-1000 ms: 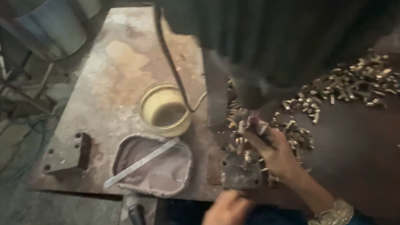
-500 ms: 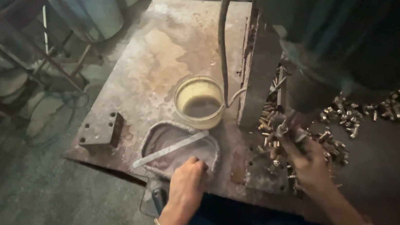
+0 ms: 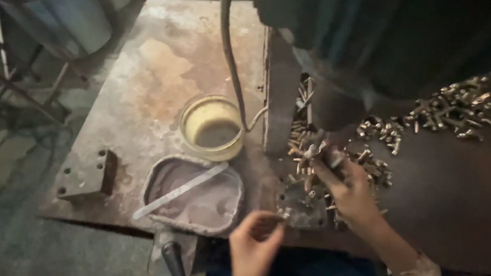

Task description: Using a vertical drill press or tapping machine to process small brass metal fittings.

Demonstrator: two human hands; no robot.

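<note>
While the left hand [image 3: 255, 248] pinches one small brass piece [image 3: 285, 214] at the table [image 3: 150, 87] edge, the right hand [image 3: 346, 185] grips several beneath the machine head [image 3: 338, 102]; crowded pieces may slip, scatter.

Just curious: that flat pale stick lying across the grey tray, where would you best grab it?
Probably by the lower-left end of the stick, coming from the tray's left side: that end juts past the rim, so fingers can close around it without touching the tray.

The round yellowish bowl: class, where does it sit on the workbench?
In the head view the round yellowish bowl sits mid-bench, beyond the shallow grey tray and left of the upright metal plate.
</note>
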